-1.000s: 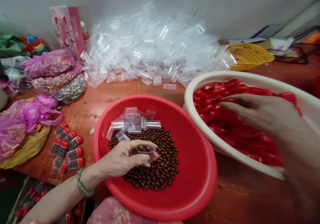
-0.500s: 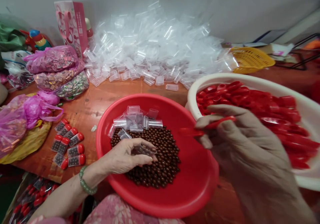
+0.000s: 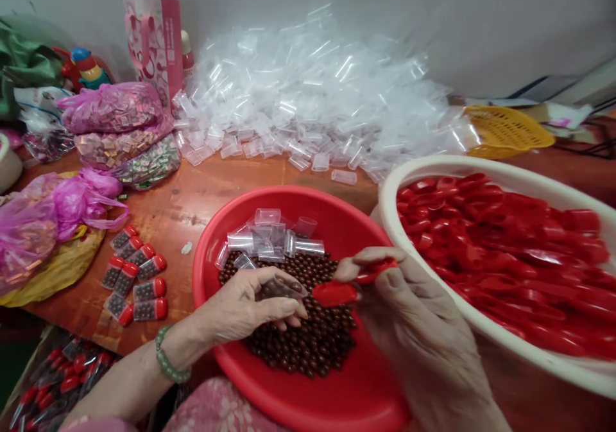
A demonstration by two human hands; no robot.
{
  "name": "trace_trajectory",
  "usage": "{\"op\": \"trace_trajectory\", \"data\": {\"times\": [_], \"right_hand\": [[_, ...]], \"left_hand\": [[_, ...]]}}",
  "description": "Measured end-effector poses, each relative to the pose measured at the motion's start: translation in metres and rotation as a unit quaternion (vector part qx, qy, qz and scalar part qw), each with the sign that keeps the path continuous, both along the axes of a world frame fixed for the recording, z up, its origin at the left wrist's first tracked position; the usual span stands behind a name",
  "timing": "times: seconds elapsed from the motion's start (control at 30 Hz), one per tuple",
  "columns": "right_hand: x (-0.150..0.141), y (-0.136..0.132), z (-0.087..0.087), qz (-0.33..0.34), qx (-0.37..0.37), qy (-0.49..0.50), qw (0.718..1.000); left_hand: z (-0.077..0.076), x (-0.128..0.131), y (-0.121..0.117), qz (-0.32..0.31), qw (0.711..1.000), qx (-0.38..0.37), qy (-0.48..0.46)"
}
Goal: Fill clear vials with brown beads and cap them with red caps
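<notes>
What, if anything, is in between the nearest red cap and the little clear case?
Nothing that I can see. The nearest red cap, in the right hand, is just beside the clear case in the left hand. The brown balls are below.

A small packing workshop, with heaped clear containers (image 3: 308, 92) and basins of brown balls (image 3: 312, 336) and red caps (image 3: 505, 252).

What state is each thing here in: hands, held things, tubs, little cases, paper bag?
Left hand: curled around the clear case
Clear case: uncapped
Right hand: gripping red plastic
Red plastic: off the clear case
Red tub: holding loose balls, empty cases
White tub: heaped with red pieces
Table cases: capped, filled
Paper bag: upright
</notes>
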State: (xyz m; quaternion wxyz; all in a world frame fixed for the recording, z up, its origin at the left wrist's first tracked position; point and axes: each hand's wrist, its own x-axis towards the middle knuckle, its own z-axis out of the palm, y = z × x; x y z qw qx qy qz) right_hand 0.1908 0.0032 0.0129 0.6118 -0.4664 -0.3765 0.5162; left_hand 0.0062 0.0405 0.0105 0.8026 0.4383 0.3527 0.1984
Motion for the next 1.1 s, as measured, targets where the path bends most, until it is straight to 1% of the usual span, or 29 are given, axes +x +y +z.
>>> {"op": "trace_trajectory", "data": {"times": [0.13, 0.23, 0.3, 0.37, 0.43, 0.5, 0.57, 0.63, 0.73, 0.8, 0.9, 0.93, 0.97, 1.0, 1.03, 1.07, 1.1], "right_hand": [[-0.004, -0.002, -0.002, -0.007, 0.017, 0.010, 1.000], [-0.007, -0.007, -0.004, -0.005, 0.045, 0.005, 0.999], [-0.008, -0.011, -0.007, 0.013, 0.057, -0.050, 0.997], [-0.008, -0.014, -0.011, 0.026, 0.063, -0.152, 0.986], [-0.009, -0.017, -0.014, 0.022, 0.083, -0.272, 0.958], [-0.011, -0.017, -0.015, 0.011, 0.125, -0.377, 0.918], [-0.013, -0.014, -0.013, 0.012, 0.180, -0.456, 0.871], [-0.016, -0.010, -0.010, 0.026, 0.235, -0.505, 0.830], [-0.018, -0.005, -0.009, 0.046, 0.296, -0.546, 0.783], [-0.017, -0.005, -0.012, 0.047, 0.315, -0.581, 0.749], [-0.014, -0.007, -0.021, 0.049, 0.317, -0.645, 0.694], [-0.013, -0.009, -0.023, 0.054, 0.316, -0.658, 0.682], [-0.013, -0.010, -0.025, 0.061, 0.315, -0.663, 0.677], [-0.012, -0.011, -0.025, 0.068, 0.312, -0.659, 0.681], [-0.011, -0.011, -0.024, 0.079, 0.305, -0.649, 0.693], [-0.010, -0.011, -0.022, 0.092, 0.294, -0.631, 0.712], [-0.008, -0.010, -0.019, 0.104, 0.278, -0.607, 0.737]], "left_hand": [[-0.001, 0.001, -0.001, 0.015, 1.000, -0.004, 0.008], [-0.003, 0.002, -0.002, 0.041, 0.998, -0.031, -0.032], [-0.004, 0.003, -0.003, 0.062, 0.996, -0.035, -0.044], [-0.004, 0.003, -0.004, 0.084, 0.995, -0.034, -0.040], [-0.004, 0.003, -0.004, 0.110, 0.993, -0.028, -0.035], [-0.003, 0.002, -0.003, 0.127, 0.991, -0.025, -0.030], [-0.003, 0.001, -0.003, 0.139, 0.990, -0.030, -0.024], [-0.003, 0.000, -0.002, 0.149, 0.988, -0.039, -0.026], [-0.006, 0.000, -0.003, 0.154, 0.984, -0.066, -0.057], [-0.007, 0.001, -0.003, 0.153, 0.982, -0.081, -0.072], [-0.007, 0.001, -0.002, 0.145, 0.983, -0.088, -0.072], [-0.006, 0.001, -0.002, 0.144, 0.983, -0.089, -0.073], [-0.005, 0.001, -0.001, 0.143, 0.983, -0.090, -0.076], [-0.005, 0.001, -0.001, 0.144, 0.983, -0.089, -0.077], [-0.004, 0.001, 0.000, 0.143, 0.983, -0.087, -0.077], [-0.005, 0.000, 0.000, 0.139, 0.984, -0.084, -0.076], [-0.005, -0.001, 0.001, 0.132, 0.985, -0.079, -0.074]]}}
